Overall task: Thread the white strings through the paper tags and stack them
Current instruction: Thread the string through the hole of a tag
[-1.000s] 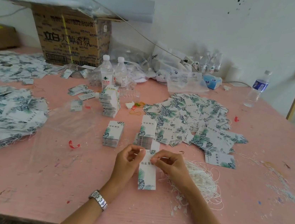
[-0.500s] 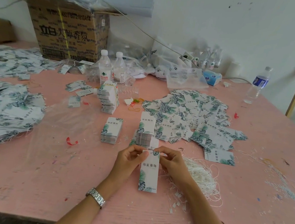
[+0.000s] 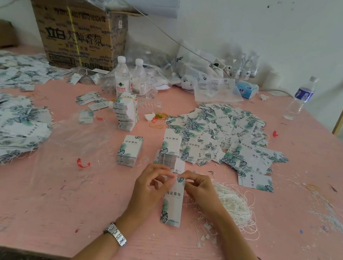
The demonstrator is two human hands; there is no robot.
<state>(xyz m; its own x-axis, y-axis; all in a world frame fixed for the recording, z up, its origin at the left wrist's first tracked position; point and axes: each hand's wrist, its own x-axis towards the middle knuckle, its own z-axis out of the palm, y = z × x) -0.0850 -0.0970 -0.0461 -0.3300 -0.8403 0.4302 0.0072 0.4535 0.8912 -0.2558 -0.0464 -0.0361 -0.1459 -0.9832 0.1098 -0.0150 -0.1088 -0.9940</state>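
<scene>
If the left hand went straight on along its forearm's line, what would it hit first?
Probably the near stack of tags, just beyond the left hand pinching the paper tag; depth is unclear.

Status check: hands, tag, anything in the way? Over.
Left hand, right hand both pinch top end of paper tag. Thread through hole too fine to tell. String pile beside right hand, stacks beyond; nothing blocking.

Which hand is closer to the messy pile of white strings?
Right. The right hand is just beside the white strings, at their left edge; the left hand is across the paper tag they both pinch.
</scene>
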